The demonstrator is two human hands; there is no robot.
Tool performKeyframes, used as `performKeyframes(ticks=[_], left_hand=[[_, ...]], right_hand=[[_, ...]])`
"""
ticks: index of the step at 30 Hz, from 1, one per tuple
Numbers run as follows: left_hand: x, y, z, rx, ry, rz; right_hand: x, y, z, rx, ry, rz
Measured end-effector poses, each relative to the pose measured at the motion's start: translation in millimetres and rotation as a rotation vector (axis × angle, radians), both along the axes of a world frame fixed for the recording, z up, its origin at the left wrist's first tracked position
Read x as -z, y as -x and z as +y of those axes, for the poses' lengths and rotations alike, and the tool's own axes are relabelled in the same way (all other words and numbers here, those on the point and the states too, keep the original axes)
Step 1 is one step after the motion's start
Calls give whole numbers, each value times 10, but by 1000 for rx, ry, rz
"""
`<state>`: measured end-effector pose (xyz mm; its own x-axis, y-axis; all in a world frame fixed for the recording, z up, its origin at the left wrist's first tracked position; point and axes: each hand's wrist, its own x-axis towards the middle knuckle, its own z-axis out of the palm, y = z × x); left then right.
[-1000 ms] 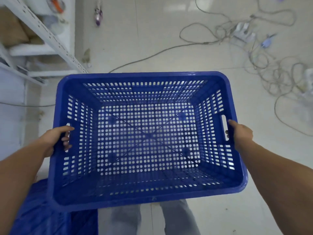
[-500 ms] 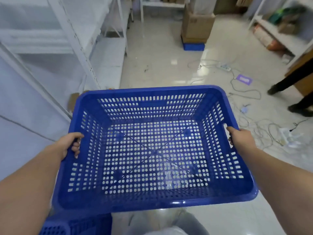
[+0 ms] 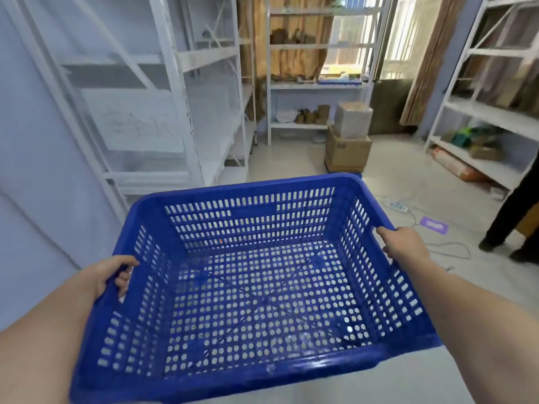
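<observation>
A large blue perforated plastic basket [image 3: 248, 371] hangs in front of me, held level above the floor with nothing inside. My left hand [image 3: 108, 274] grips the handle slot in its left wall, fingers curled through the opening. On the opposite side, my right hand [image 3: 404, 246] grips the right handle slot from outside, its fingers hidden behind the wall.
White metal shelving [image 3: 175, 91] lines the left and back. Stacked cardboard boxes [image 3: 348, 138] stand on the floor ahead. A power strip with cables [image 3: 398, 206] and a purple mat [image 3: 434, 225] lie right. A person's dark-trousered legs [image 3: 513, 223] stand at the right, beside another shelf [image 3: 478, 112].
The view has tilted up from the floor to the room ahead. Both hands keep their grip on the basket, which now sits lower in view.
</observation>
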<state>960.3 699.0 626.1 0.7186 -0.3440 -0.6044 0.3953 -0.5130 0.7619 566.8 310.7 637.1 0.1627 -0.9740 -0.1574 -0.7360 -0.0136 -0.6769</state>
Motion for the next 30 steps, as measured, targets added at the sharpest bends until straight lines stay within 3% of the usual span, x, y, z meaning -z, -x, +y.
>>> performKeyframes(ticks=[8,19,30], left_hand=[[-561,-86,267,-96,34,-32],[-623,417,780,-335,-3,-61],[-587,1477,1953,-729,16,-37]], right_hand=[[-368,-530,-149,-93,57,12],[-366,-1309,-345,-348,33,12],[-233,-2385,330,-796,-56,-14]])
